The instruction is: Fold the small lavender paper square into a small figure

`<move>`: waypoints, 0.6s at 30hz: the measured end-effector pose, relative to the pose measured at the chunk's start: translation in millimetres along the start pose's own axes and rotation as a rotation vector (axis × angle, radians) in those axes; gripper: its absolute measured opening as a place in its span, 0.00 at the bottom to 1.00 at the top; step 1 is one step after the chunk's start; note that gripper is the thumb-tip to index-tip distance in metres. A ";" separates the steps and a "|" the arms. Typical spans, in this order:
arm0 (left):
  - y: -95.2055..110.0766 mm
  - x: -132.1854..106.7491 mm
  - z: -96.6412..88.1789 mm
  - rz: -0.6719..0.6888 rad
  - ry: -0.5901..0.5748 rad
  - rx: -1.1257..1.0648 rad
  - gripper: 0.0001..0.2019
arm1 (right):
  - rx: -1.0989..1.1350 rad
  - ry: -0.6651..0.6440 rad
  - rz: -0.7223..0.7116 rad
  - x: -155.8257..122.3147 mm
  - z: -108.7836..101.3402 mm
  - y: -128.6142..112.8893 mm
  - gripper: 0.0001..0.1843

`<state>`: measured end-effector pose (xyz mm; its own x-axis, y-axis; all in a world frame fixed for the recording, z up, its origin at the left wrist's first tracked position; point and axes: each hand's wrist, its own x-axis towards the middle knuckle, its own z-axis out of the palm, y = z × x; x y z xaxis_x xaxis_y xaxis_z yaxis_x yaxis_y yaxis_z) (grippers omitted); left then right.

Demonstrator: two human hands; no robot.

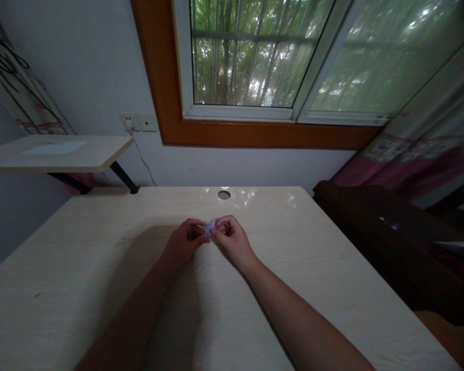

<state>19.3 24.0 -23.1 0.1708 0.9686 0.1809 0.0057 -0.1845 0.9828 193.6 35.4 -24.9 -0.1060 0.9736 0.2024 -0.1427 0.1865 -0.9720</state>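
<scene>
A small purple piece that looks like folded paper is held between my two hands, above the far middle of the pale wooden desk. My left hand pinches its left side between thumb and fingers. From the right, my right hand grips the other side with thumb and fingertips. The fingers cover part of the piece, so its full shape is hidden.
Behind my hands a round cable hole opens near the desk's back edge. A raised shelf with a paper sheet stands at the left. Dark wooden furniture adjoins the right side. A window and wall socket are beyond.
</scene>
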 end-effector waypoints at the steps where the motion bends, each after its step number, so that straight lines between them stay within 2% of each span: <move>1: -0.6 0.1 -0.1 0.002 -0.004 -0.007 0.17 | -0.002 0.002 -0.001 -0.1 0.1 0.2 0.13; 11: 2.1 -0.5 -0.2 -0.015 0.017 0.061 0.19 | -0.049 -0.005 -0.018 -0.5 -0.5 6.0 0.12; 18: 2.0 1.0 -0.3 -0.005 0.007 0.064 0.19 | -0.060 0.003 -0.031 -1.5 0.5 1.4 0.10</move>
<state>19.2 24.7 -20.9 0.1642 0.9705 0.1767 0.0695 -0.1901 0.9793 193.1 34.1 -26.4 -0.0993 0.9675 0.2324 -0.0862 0.2244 -0.9707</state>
